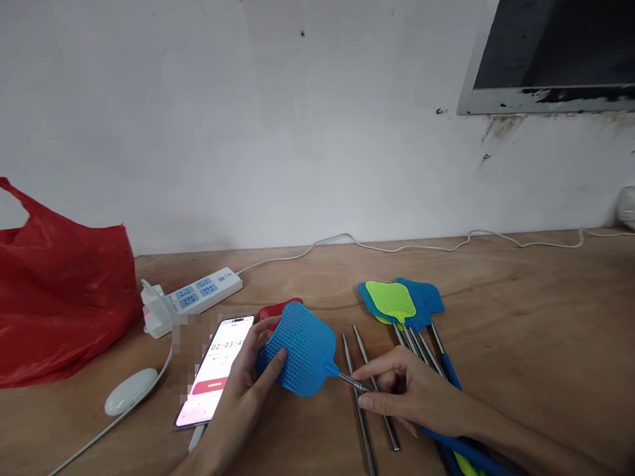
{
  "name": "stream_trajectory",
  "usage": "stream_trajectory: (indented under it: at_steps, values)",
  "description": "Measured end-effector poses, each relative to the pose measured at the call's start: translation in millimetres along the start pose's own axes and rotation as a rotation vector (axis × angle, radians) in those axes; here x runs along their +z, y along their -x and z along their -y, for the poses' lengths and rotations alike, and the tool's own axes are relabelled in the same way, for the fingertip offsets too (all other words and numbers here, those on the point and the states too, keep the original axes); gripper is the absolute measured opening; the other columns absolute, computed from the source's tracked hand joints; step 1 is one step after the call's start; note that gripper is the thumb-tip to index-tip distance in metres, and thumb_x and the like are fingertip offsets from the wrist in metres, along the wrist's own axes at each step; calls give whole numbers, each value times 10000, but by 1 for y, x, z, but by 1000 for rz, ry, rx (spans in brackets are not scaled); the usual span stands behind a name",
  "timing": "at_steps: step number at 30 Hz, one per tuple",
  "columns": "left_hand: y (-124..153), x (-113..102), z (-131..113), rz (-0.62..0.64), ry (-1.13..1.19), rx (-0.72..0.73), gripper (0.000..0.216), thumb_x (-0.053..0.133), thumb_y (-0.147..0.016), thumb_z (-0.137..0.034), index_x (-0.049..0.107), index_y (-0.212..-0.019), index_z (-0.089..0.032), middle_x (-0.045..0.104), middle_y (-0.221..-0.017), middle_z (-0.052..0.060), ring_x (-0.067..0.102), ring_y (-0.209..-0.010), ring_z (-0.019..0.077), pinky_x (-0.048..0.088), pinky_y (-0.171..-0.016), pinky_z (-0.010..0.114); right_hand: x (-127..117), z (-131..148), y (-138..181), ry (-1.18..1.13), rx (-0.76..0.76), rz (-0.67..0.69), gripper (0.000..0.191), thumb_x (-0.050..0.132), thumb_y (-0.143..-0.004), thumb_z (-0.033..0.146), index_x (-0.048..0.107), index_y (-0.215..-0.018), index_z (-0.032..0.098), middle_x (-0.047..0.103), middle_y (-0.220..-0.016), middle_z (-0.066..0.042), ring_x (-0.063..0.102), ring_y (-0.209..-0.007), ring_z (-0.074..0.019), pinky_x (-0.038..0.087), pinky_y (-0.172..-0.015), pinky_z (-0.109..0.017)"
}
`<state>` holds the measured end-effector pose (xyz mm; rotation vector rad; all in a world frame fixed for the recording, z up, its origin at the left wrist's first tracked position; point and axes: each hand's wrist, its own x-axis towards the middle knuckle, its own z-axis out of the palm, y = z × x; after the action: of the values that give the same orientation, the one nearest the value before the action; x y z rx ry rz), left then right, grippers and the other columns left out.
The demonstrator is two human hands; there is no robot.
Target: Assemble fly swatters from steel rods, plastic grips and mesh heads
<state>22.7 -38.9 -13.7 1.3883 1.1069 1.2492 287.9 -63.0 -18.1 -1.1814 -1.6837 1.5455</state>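
My left hand is closed on the perforated blue head of a fly swatter, thumb on its near face and fingers behind. Between thumb and forefinger, my right hand pinches the swatter's thin metal shaft just below the head. Two loose metal rods lie on the table, partly beneath the shaft and my right hand. Behind the blue head, part of a red swatter head shows. Several swatters with blue and yellow-green heads lie in a pile beyond my right hand, which hides part of their shafts.
A lit phone showing a timer lies beside my left wrist. Further left are a white power strip, a white oval device and a red plastic bag. A white cable runs along the wall at the wooden table's back.
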Motion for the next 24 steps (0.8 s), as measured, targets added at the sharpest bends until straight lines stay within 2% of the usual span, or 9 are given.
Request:
stream_trajectory:
  at_steps: [3,8,15,20,24]
  values:
    - [4,4,-6,26,-6,8,523,741,-840,-420,522,-1291,-270,626,-1322,100,592,-1185,338,513,-899,382,1,1,0,-6,-21,-23,493,735,-786,515,740,-1117,149,390,-452,117,371,-316,-50,223,-327,-185]
    - [13,9,-14,49,-92,27,492,751,-833,-401,537,-1258,-273,615,-1326,113,564,-1222,357,485,-966,430,1,9,3,11,-84,12,421,714,-822,496,776,-1049,146,338,-426,118,293,-332,-38,172,-344,-198]
    - [14,5,-4,52,-78,25,459,766,-826,-378,560,-1223,-275,642,-1287,113,594,-1184,359,505,-947,449,4,13,5,29,-145,38,343,664,-875,478,798,-937,169,291,-451,105,210,-407,-51,124,-399,-236]
    - [13,5,-5,35,-16,-15,504,823,-767,-335,587,-1206,-265,642,-1290,126,597,-1161,375,520,-903,444,4,17,5,41,-122,63,340,684,-862,467,792,-845,145,261,-477,105,182,-452,-56,130,-435,-251]
    - [13,5,-10,68,-22,0,516,824,-761,-311,592,-1220,-263,635,-1304,119,559,-1215,384,462,-987,471,4,19,4,40,-99,53,357,681,-859,472,788,-921,137,303,-437,110,223,-395,-48,128,-393,-236]
